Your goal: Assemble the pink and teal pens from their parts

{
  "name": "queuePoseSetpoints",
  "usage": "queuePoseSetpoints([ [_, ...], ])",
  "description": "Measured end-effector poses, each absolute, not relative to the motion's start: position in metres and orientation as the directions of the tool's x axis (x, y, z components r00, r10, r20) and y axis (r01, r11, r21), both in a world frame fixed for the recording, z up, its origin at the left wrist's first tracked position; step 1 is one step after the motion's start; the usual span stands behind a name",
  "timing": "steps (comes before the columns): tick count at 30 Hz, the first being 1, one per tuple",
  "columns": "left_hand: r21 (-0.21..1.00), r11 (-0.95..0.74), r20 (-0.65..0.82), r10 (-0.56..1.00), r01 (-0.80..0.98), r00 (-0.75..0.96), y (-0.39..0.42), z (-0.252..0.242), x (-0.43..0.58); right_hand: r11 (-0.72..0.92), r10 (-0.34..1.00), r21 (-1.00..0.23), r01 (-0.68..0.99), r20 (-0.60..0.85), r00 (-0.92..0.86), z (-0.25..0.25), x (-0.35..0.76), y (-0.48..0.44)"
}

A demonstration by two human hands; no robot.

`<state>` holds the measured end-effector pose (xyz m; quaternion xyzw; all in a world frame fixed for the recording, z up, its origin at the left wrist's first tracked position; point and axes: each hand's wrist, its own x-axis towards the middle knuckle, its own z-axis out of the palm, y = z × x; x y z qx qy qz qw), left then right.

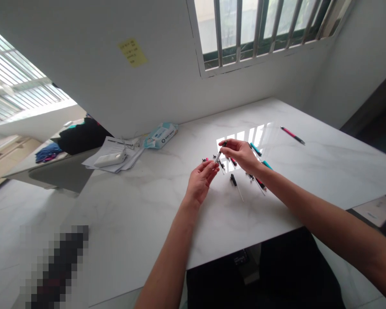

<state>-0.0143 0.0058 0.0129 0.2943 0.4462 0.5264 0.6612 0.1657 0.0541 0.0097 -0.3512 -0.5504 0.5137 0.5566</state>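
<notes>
"Pen (pixel 217 157) first: where is it held?"

"It is held slantwise above the table (pixel 141 201), between the two hands. Its pale lower end is pinched by the thumb and fingertips of the left hand (pixel 199 182)."

"And by the right hand (pixel 239 153), what is done?"

"The dark upper end is gripped there between thumb and fingers. Both hands are drawn in narrow around the same thing. How its parts are joined cannot be told, since its ends are partly covered."

"What is laid close by?"

"Nearer the front edge, a black piece (pixel 233 180) is seen, with a thin white stick (pixel 241 193) slanting away from it. Beside the right forearm, red and black pen parts (pixel 260 183) are bunched. A blue-green pen (pixel 256 149) is partly hidden by the right hand, and another blue-green piece (pixel 267 165) is half covered by the wrist. Other bits behind the fingers are too small to be told apart."

"And farther off?"

"On the right, a pink and black pen (pixel 292 135) is set well apart. On the left, a soft packet (pixel 161 135) is placed near the wall (pixel 167 86), and just beside it papers (pixel 133 156) are topped by a white object (pixel 110 159). Above, a yellow note (pixel 133 52) is stuck up."
</notes>
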Motion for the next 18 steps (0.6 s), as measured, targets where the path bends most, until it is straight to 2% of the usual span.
queuePoseSetpoints([
  [3, 0.824, 0.319, -0.324, 0.943, -0.468, 0.071, 0.004, 0.012, -0.009, 0.191, 0.960, -0.950, -0.248, 0.233, -0.154, 0.012, 0.168, 0.056],
  [11, 0.823, 0.316, -0.357, 0.934, -0.471, 0.003, 0.008, 0.010, -0.013, 0.245, 0.952, -0.951, -0.188, 0.273, -0.139, 0.014, 0.167, 0.054],
  [14, 0.869, 0.285, -0.313, 0.950, -0.405, -0.002, 0.008, 0.009, -0.015, 0.308, 0.946, -0.947, -0.092, 0.315, -0.077, 0.016, 0.171, 0.056],
  [18, 0.933, 0.233, -0.237, 0.971, -0.275, 0.022, 0.007, 0.006, -0.017, 0.395, 0.917, -0.907, 0.148, 0.399, -0.004, 0.022, 0.180, 0.052],
])
